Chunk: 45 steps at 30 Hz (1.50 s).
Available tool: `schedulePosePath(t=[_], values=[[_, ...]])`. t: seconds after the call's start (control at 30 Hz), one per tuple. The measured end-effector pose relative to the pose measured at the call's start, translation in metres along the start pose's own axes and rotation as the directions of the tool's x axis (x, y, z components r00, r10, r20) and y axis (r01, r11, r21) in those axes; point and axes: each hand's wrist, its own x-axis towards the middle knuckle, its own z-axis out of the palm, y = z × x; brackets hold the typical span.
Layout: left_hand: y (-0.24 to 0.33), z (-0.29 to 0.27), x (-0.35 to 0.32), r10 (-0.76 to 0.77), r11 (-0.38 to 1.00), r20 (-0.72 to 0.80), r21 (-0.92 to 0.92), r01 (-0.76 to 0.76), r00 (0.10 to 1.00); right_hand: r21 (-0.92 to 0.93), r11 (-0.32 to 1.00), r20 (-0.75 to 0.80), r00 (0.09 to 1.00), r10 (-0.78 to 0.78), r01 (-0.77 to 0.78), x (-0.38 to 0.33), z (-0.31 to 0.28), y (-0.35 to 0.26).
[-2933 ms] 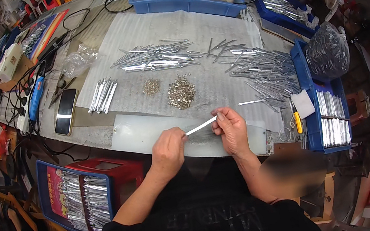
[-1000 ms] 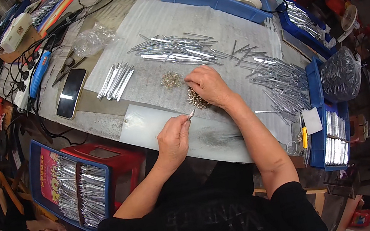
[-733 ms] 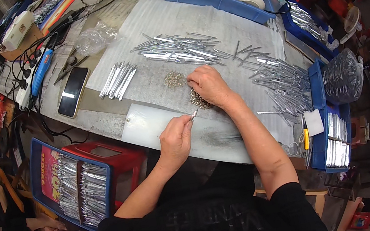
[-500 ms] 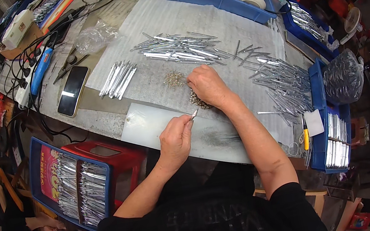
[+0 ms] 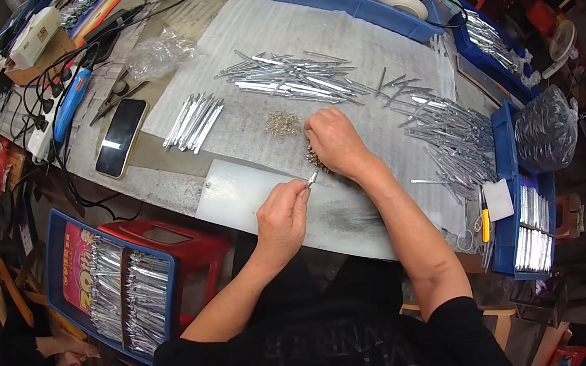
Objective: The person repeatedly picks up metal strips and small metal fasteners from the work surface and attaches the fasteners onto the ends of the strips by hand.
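Over the near side of the worktop [image 5: 165, 190], as the head view showed, both bare hands worked close together. The left hand [image 5: 283, 214] had its grip pinched around a slim metal piece [image 5: 313, 179], whose silvery tip stuck out from the fingers toward the right hand [image 5: 335, 142]. That hand reached down onto a pile of small metal parts [image 5: 311, 158], partly hiding it; whether its grip had closed on one, I could not tell. A smaller, brassy pile [image 5: 283, 123] lay just beyond, to the left. Below the hands stretched a whitish board [image 5: 235, 189]. Farther off lay a heap of silvery strips [image 5: 290, 77], with a neater row [image 5: 194, 124] to its left, near a phone [image 5: 122, 138], and a looser spread [image 5: 448, 128] to its right.
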Motion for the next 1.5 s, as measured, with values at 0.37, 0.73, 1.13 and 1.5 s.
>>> schedulePosePath(t=[0.37,0.73,1.13,1.5], values=[[-0.002,0.003,0.002,0.039,0.999,-0.038,0.001,-0.039,0.999,0.482,0.825,0.043,0.948,0.315,-0.296,-0.040,-0.042,-0.042],[0.004,0.007,-0.001,-0.051,0.992,-0.001,-0.120,0.051,0.999,0.698,0.584,0.099,0.864,0.494,-0.414,-0.072,-0.037,-0.062],[0.011,0.016,-0.008,-0.323,0.781,0.215,-0.489,0.388,0.922,0.751,0.505,0.113,0.837,0.535,-0.425,-0.082,-0.038,-0.062],[0.013,0.021,-0.011,-0.256,0.885,0.151,-0.362,0.295,0.955,0.646,0.664,-0.061,0.841,0.537,-0.377,-0.080,-0.040,-0.073]])
